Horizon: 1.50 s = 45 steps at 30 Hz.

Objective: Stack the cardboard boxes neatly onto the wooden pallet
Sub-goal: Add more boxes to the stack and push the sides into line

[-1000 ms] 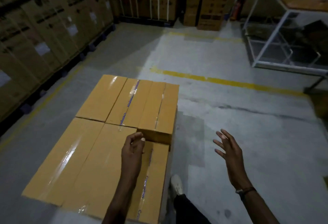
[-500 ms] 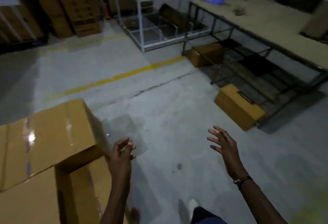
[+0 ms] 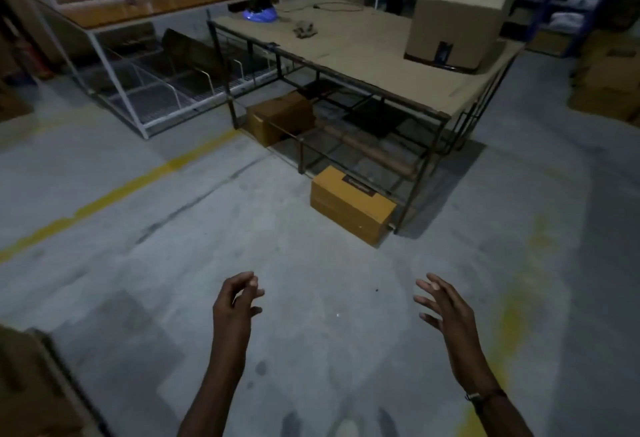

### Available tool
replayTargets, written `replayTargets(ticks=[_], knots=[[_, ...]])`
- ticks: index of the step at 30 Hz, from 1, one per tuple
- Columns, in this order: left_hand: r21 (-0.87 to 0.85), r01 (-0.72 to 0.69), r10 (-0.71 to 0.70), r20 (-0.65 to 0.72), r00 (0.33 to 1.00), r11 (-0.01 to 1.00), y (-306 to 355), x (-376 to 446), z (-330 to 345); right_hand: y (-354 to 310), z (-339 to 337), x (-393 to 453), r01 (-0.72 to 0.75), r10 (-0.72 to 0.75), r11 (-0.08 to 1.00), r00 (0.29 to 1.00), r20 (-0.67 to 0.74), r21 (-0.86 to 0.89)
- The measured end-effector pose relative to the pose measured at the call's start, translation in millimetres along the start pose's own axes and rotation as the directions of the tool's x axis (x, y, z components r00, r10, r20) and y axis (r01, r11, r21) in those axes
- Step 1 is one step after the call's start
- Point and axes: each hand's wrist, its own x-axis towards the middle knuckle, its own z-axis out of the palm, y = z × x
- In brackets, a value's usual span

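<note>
A yellow-brown cardboard box (image 3: pixel 349 204) lies on the concrete floor against the near corner of a metal-framed table (image 3: pixel 367 56). A second box (image 3: pixel 277 116) sits in shadow under that table, and a tall box (image 3: pixel 457 11) stands on its top. Only a corner of the stacked boxes (image 3: pixel 24 384) shows at the lower left; the pallet is hidden. My left hand (image 3: pixel 235 305) hangs over bare floor with loosely curled fingers, holding nothing. My right hand (image 3: pixel 443 308) is spread beside it, also empty. Both are well short of the floor box.
A white wire shelving frame (image 3: pixel 138 90) stands at the back left. A yellow floor line (image 3: pixel 114 191) runs diagonally across the concrete. More cartons (image 3: pixel 609 87) sit at the far right. A blue object (image 3: pixel 259 15) rests on the far end of the table.
The view has swung right, away from the stacked boxes, which slid out to the lower left. The table and floor box came to the centre. Both hands stayed empty.
</note>
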Motion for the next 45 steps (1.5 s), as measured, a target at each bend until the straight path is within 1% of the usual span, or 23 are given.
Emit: replayTargets(ticks=[3, 5, 10, 13, 17, 20, 24, 27, 31, 35, 38, 41, 45], knots=[[-0.004, 0.006, -0.006, 0.036, 0.999, 1.0, 6, 11, 62, -11, -34, 38, -0.009, 0.009, 1.0, 1.0, -0.001, 0.001], [-0.002, 0.006, -0.006, 0.047, 0.999, 1.0, 8, 19, 96, -19, -48, 66, -0.006, 0.006, 1.0, 1.0, 0.024, 0.0], [0.024, 0.02, -0.022, 0.087, 0.996, 1.0, 7, 48, 165, -33, -61, 141, 0.004, -0.002, 1.0, 0.997, 0.076, -0.024], [0.028, 0.029, -0.032, 0.087, 0.996, 0.999, 6, 74, 205, -41, -62, 192, -0.002, 0.004, 1.0, 0.995, 0.101, -0.02], [0.015, 0.046, -0.047, 0.057, 0.997, 0.999, -5, 118, 262, -48, -55, 282, -0.011, 0.019, 0.998, 0.988, 0.154, -0.056], [-0.011, 0.06, -0.06, 0.013, 0.998, 0.998, -17, 157, 307, -50, -47, 356, -0.003, 0.028, 0.994, 0.975, 0.219, -0.111], [-0.05, 0.113, -0.115, -0.051, 0.992, 0.992, -32, 211, 366, -58, -45, 434, -0.012, 0.059, 0.986, 0.957, 0.283, -0.165], [-0.051, 0.156, -0.16, -0.075, 0.984, 0.986, -38, 243, 411, -64, -54, 485, -0.037, 0.098, 0.977, 0.953, 0.287, -0.212], [-0.026, 0.176, -0.178, -0.082, 0.981, 0.984, -38, 279, 459, -81, -60, 552, -0.055, 0.135, 0.965, 0.942, 0.306, -0.258], [0.002, 0.206, -0.204, -0.098, 0.974, 0.979, -40, 315, 499, -92, -51, 620, -0.081, 0.185, 0.956, 0.912, 0.366, -0.282], [0.026, 0.225, -0.221, -0.112, 0.969, 0.974, -49, 344, 528, -88, -38, 674, -0.088, 0.223, 0.946, 0.874, 0.432, -0.31], [0.066, 0.253, -0.244, -0.121, 0.962, 0.965, -68, 377, 562, -74, -24, 733, -0.079, 0.257, 0.931, 0.834, 0.488, -0.356], [0.113, 0.292, -0.272, -0.165, 0.948, 0.95, -109, 425, 605, -31, 4, 808, -0.016, 0.285, 0.901, 0.774, 0.566, -0.433]])
